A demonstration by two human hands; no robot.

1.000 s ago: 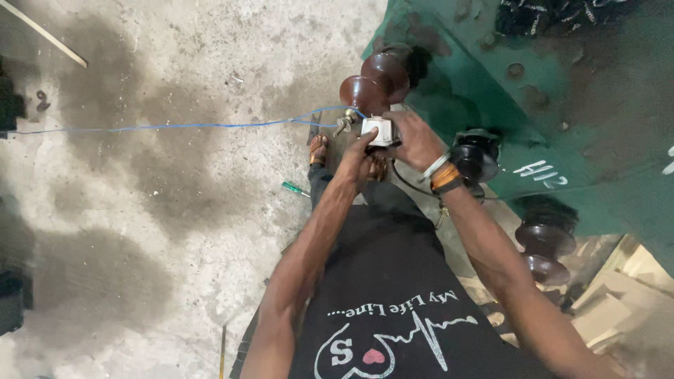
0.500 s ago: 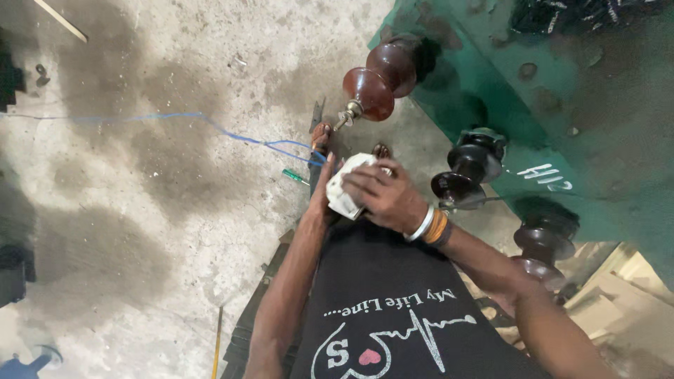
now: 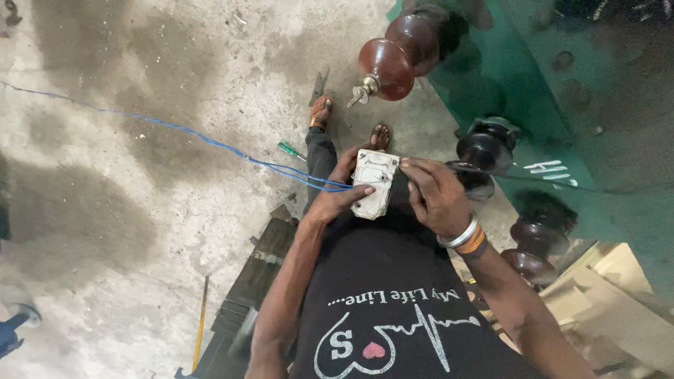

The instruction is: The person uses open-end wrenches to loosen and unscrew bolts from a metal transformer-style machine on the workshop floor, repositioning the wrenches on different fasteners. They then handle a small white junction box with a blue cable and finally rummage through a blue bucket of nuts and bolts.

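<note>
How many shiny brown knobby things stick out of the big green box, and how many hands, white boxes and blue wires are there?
Brown insulators: 3, top, middle, lower, on the green tank
Hands: 2, left hand and right hand
White box: 1, held in both hands
Blue wire: 1
Total: 7

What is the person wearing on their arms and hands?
Both arms are bare, with no sleeves over the forearms and no gloves. The left hand wears nothing. By the right hand, the wrist carries a silver bangle and an orange band next to it.
</note>
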